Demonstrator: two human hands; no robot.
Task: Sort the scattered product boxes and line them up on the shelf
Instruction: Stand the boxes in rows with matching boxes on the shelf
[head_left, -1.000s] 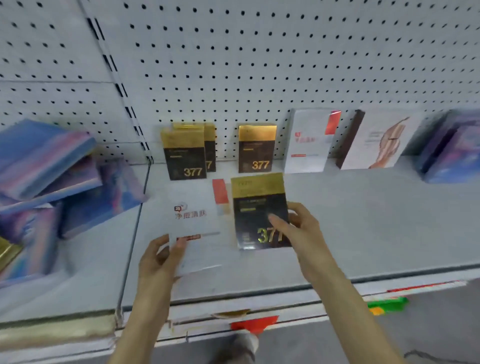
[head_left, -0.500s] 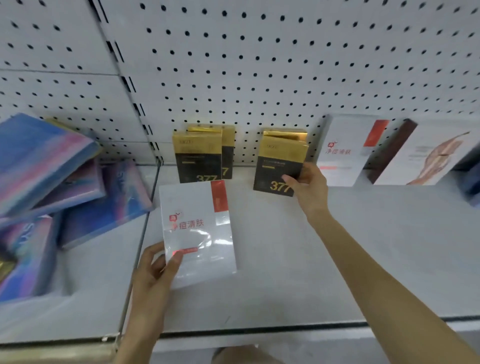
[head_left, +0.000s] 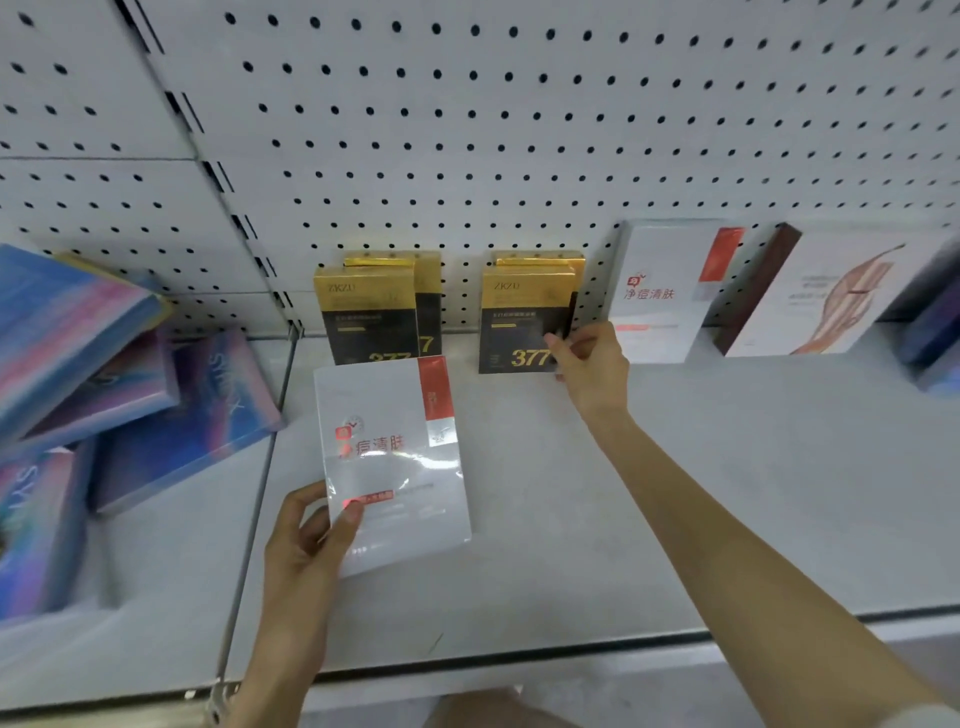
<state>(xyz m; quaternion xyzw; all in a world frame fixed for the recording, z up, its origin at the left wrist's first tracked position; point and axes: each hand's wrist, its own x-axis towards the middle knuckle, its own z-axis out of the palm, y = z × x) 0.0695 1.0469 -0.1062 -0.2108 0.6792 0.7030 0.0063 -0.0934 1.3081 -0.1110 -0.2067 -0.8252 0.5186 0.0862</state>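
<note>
1. The right hand (head_left: 589, 369) pinches the black-and-gold box (head_left: 519, 322) by a corner, standing it upright among its kind at the back of the shelf (head_left: 675, 493).
2. The left hand (head_left: 306, 540) grips the white box (head_left: 389, 457), probably ready to go next.

white pegboard wall (head_left: 519, 130) with rows of dark holes, slotted upright (head_left: 224, 193) between two panels, pale grey shelf (head_left: 727, 493) with dark front edge (head_left: 519, 661), another shelf (head_left: 171, 571) adjoining at left, soft even light
</note>
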